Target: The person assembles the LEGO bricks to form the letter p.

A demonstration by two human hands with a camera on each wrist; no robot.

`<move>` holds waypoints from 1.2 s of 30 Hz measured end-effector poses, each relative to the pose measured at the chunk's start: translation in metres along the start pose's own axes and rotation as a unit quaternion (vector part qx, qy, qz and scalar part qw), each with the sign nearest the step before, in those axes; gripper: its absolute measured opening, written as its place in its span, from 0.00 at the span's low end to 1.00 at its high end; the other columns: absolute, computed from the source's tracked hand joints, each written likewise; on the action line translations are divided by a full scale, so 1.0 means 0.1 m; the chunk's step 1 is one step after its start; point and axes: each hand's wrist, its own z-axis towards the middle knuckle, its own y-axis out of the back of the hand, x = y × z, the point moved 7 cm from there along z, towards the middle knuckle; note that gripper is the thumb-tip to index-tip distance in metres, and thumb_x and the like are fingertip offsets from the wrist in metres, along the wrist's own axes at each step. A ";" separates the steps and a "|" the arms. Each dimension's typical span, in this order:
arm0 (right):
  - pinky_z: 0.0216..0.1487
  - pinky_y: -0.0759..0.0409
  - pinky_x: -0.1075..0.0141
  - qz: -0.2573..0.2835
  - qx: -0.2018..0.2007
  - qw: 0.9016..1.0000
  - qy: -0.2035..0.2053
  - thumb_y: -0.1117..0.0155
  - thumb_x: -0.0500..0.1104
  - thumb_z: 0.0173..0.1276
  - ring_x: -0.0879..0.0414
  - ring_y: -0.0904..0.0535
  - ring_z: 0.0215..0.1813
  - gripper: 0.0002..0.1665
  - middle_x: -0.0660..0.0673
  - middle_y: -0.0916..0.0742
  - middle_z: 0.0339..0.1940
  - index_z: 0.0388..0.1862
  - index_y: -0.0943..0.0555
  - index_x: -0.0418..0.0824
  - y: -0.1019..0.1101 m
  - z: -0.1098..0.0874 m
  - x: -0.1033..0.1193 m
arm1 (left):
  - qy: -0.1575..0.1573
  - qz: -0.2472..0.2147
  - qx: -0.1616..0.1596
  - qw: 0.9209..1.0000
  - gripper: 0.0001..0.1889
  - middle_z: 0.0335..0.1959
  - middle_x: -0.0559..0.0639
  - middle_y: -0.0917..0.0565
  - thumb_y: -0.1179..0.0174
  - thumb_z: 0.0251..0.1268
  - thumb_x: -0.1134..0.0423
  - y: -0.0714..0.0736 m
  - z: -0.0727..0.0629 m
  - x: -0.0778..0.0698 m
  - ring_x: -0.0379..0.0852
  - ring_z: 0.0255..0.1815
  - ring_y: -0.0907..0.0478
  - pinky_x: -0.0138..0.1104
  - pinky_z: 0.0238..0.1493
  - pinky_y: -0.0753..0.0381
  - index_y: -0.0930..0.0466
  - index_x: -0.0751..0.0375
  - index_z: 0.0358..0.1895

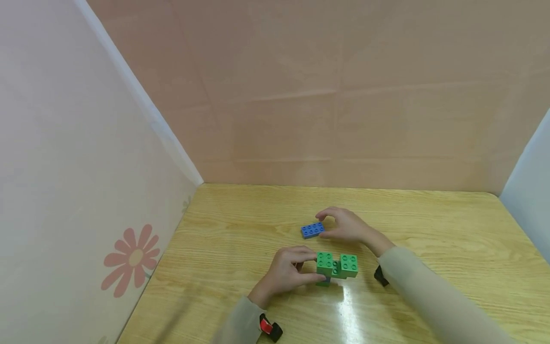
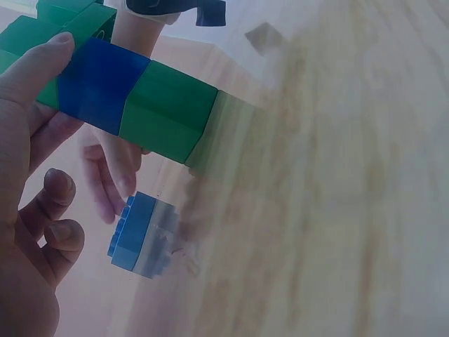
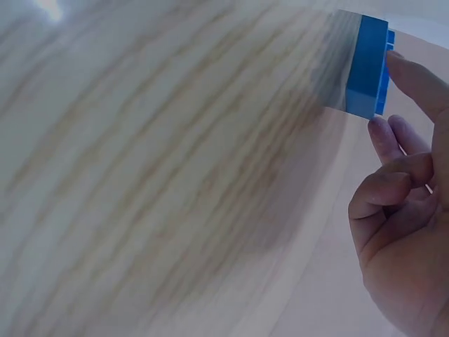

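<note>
My left hand (image 1: 282,271) grips a stack of toy building bricks (image 1: 349,263) between thumb and fingers. In the left wrist view, a dark blue brick (image 2: 102,88) sits between green ones, and the thumb presses near that joint. Farther back, a loose blue eight-stud brick (image 1: 312,230) lies on the table, studs up. My right hand (image 1: 345,225) is spread at its right end, thumb on the near side and fingers arched beyond. In the right wrist view, a fingertip (image 3: 401,63) overlaps the studded side, and other fingers are bent below.
The wooden table (image 1: 451,248) reaches back to a beige wall covering (image 1: 343,119). On the left stands a pale panel with a pink flower (image 1: 135,258). Black straps with small boxes (image 1: 271,329) are on both wrists.
</note>
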 end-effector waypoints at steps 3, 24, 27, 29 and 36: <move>0.68 0.29 0.39 -0.003 0.010 1.000 0.000 0.20 0.50 0.64 0.42 0.23 0.68 0.32 0.47 0.15 0.60 0.65 0.18 0.42 -0.04 0.03 -0.02 | 0.002 0.000 0.001 1.000 0.20 0.41 0.49 0.10 0.18 0.49 0.69 0.00 0.00 0.01 0.50 0.18 0.28 0.21 0.23 0.35 0.10 0.65 0.48; 0.64 0.26 0.40 -0.003 0.000 1.000 -0.004 0.22 0.56 0.65 0.44 0.20 0.62 0.25 0.48 0.14 0.58 0.57 0.14 0.47 -0.10 0.01 -0.08 | 0.001 0.007 0.001 1.000 0.22 0.41 0.48 0.11 0.17 0.48 0.67 -0.14 -0.13 0.31 0.47 0.17 0.30 0.24 0.20 0.34 0.10 0.63 0.49; 0.65 0.27 0.38 -0.001 -0.005 1.000 -0.006 0.22 0.54 0.66 0.42 0.21 0.64 0.25 0.48 0.14 0.58 0.58 0.15 0.47 -0.06 -0.03 -0.06 | -0.002 0.009 0.000 1.000 0.22 0.42 0.47 0.10 0.17 0.48 0.66 -0.14 -0.13 0.31 0.45 0.17 0.29 0.24 0.20 0.34 0.10 0.62 0.49; 0.64 0.26 0.38 -0.007 -0.008 1.000 -0.006 0.22 0.54 0.66 0.42 0.21 0.64 0.25 0.48 0.14 0.59 0.58 0.15 0.47 -0.05 -0.05 -0.06 | -0.003 0.010 0.001 1.000 0.22 0.42 0.46 0.10 0.17 0.48 0.65 -0.13 -0.13 0.31 0.43 0.18 0.29 0.23 0.21 0.34 0.10 0.61 0.50; 0.62 0.23 0.41 -0.018 -0.027 0.999 -0.005 0.23 0.56 0.66 0.44 0.20 0.62 0.25 0.49 0.14 0.57 0.58 0.15 0.48 0.06 -0.12 -0.01 | 0.007 0.014 0.008 1.000 0.21 0.45 0.42 0.11 0.18 0.53 0.62 -0.11 -0.13 0.30 0.38 0.19 0.30 0.21 0.22 0.33 0.10 0.58 0.52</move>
